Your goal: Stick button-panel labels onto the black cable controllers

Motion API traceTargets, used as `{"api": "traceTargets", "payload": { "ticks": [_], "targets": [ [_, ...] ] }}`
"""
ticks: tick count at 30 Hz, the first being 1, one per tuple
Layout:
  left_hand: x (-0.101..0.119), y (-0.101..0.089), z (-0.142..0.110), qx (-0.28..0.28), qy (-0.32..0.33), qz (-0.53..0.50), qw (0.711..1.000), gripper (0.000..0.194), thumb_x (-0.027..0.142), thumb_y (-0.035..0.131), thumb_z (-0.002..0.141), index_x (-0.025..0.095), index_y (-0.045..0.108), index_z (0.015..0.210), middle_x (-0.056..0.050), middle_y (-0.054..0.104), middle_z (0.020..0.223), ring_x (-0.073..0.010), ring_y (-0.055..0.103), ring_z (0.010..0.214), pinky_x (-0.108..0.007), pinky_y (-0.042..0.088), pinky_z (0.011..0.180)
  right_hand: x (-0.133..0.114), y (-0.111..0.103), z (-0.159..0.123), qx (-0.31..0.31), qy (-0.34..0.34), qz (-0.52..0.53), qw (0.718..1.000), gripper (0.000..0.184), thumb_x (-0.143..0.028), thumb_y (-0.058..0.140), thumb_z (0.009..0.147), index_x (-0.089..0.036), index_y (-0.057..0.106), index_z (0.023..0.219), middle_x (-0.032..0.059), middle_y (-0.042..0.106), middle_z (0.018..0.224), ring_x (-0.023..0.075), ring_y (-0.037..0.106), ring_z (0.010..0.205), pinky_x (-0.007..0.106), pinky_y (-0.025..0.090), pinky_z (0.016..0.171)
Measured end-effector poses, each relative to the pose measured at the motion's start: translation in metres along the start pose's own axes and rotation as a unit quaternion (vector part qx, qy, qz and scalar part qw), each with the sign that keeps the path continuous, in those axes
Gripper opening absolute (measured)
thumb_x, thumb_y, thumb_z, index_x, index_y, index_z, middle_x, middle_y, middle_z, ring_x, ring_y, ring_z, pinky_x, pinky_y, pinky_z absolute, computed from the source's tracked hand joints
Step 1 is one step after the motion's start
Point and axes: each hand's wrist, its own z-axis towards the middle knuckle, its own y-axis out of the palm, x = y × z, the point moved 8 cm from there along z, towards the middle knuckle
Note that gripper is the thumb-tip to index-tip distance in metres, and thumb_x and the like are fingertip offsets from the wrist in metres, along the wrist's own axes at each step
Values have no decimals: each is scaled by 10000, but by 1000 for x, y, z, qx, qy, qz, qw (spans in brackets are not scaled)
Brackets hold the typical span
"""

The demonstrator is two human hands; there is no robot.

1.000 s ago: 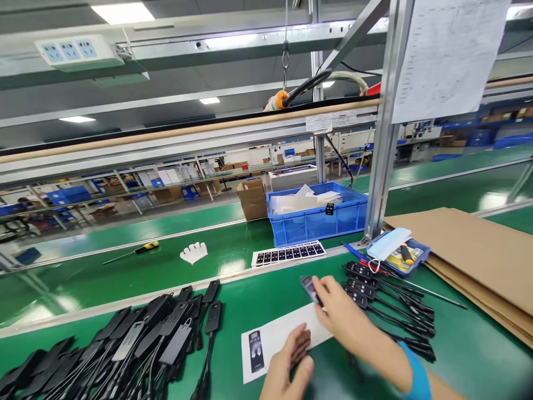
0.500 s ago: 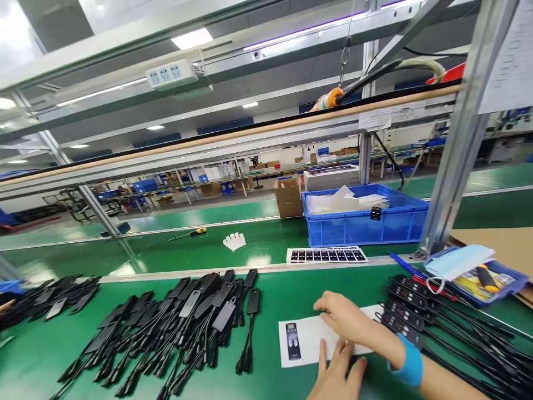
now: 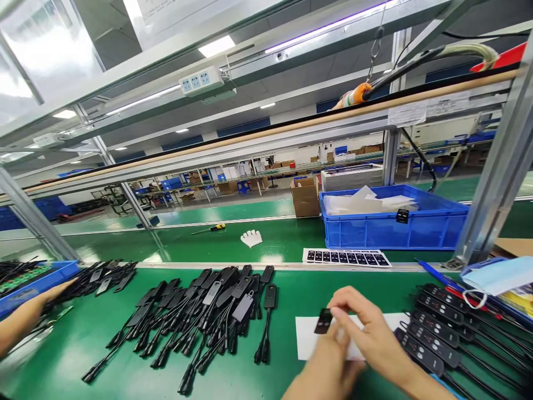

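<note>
Green tabletop (image 3: 241,383) spans the lower frame beneath metal framing. Right of bottom centre, the right hand (image 3: 362,322) has its grip pinched nearly closed on the edge of a small black label (image 3: 323,322), above a white sheet (image 3: 305,338). Just below, the left hand (image 3: 325,355) is blurred; I cannot tell whether its grip holds anything. Corded black units (image 3: 435,308) lie at lower right.
</note>
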Motion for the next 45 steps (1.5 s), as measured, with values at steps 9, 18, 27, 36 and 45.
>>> {"api": "traceTargets", "payload": {
  "ticks": [9,18,27,36,45],
  "targets": [
    [30,-146,19,287,-49,453,843,572,72,461,741,-55,414,1297,-239,548,1002,-425,405,1095,-606,227,948,76,-47,-44,110,121,0,987,263,-491,461,898,-238,534,908,-2,520,745,157,480,643,257,410,598],
    [8,-61,12,132,-60,285,947,319,514,525,778,198,500,811,9,499,685,-147,474,576,-264,385,541,74,-40,-48,118,155,106,975,304,-537,445,903,-239,504,918,-39,441,700,106,395,531,236,390,519],
    [-32,5,-7,42,-216,-196,956,588,592,682,629,140,510,964,-40,651,678,-63,459,395,-174,336,363,80,-37,-51,136,179,175,959,312,-543,525,860,-233,515,901,-45,437,741,58,342,476,191,304,421],
    [-24,29,-17,-98,-194,-242,946,692,167,755,650,194,415,1252,-114,688,991,-206,689,829,-327,522,760,84,-24,-52,70,200,134,968,260,-457,536,868,-205,556,930,-7,525,741,119,474,619,198,362,474],
    [-28,36,-18,-138,-195,-240,941,748,243,806,661,196,391,1281,-139,687,1023,-246,686,895,-356,528,798,78,-21,-53,47,214,82,972,224,-415,540,849,-201,579,904,-27,496,669,139,493,614,205,416,481]
  ]
}}
